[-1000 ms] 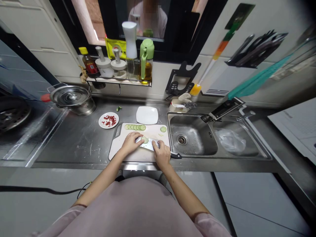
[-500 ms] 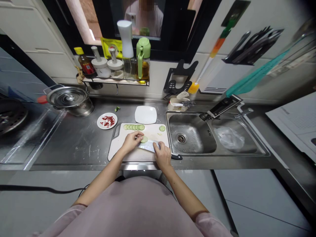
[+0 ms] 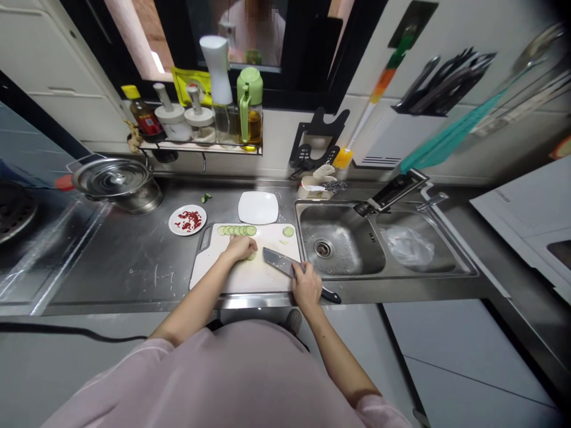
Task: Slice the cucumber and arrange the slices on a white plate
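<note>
One cucumber slice (image 3: 252, 256) lies near the centre of the cutting board (image 3: 263, 282), at the left hand (image 3: 241, 247); whether pinched, cannot tell. Slice row (image 3: 236, 230) follows the board's rear-left edge, nearer this hand. Right hand (image 3: 307, 284) grips the cleaver (image 3: 279, 261), long axis running board centre to front-right.

Out front, my left forearm (image 3: 203, 300) slanted inward, left hand (image 3: 241, 247) palm-down, fingers (image 3: 252, 244) bent; and across from it, my right hand (image 3: 307, 284) curled closed, right forearm (image 3: 336, 345) angled inward too!
</note>
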`<state>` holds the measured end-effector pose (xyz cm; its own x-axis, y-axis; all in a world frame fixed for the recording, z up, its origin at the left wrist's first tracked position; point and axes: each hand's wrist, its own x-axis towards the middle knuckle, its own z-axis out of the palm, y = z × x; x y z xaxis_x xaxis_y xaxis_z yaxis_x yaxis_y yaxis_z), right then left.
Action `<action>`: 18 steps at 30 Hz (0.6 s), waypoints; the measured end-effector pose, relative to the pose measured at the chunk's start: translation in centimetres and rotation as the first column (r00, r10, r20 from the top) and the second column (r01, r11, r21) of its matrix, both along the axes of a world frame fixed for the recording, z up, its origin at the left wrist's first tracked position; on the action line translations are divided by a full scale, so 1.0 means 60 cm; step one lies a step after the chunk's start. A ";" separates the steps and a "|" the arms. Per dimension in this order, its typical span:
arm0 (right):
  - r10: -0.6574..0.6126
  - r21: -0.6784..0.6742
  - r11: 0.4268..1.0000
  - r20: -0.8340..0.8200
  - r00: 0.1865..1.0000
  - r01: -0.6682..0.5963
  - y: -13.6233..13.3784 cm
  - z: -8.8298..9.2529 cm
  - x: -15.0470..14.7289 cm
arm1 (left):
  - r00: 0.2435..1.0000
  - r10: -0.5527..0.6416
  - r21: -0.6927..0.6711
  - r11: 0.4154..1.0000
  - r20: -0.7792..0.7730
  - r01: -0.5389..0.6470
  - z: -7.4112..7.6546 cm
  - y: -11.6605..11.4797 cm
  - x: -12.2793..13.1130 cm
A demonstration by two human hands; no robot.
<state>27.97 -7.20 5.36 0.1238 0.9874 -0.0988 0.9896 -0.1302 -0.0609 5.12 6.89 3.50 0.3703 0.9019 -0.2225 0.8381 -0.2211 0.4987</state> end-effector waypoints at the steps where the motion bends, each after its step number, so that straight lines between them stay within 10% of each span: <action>1: -0.007 -0.006 1.000 -0.004 1.000 0.007 0.001 0.001 -0.001 | 1.000 -0.021 0.005 1.000 -0.015 0.021 -0.001 0.003 0.004; 7: -0.041 -0.034 0.999 -0.053 0.998 0.039 0.006 0.002 -0.010 | 0.999 -0.051 0.120 0.992 0.008 0.049 -0.010 0.012 0.005; 11: -0.091 -0.106 0.991 -0.152 0.984 0.076 0.020 0.000 -0.014 | 0.990 0.125 0.129 0.983 0.069 -0.133 -0.008 -0.001 -0.019; 18: -0.141 -0.166 0.981 -0.277 0.950 0.098 0.061 0.005 -0.014 | 0.941 0.322 0.084 0.946 -0.100 -0.315 0.020 -0.105 -0.091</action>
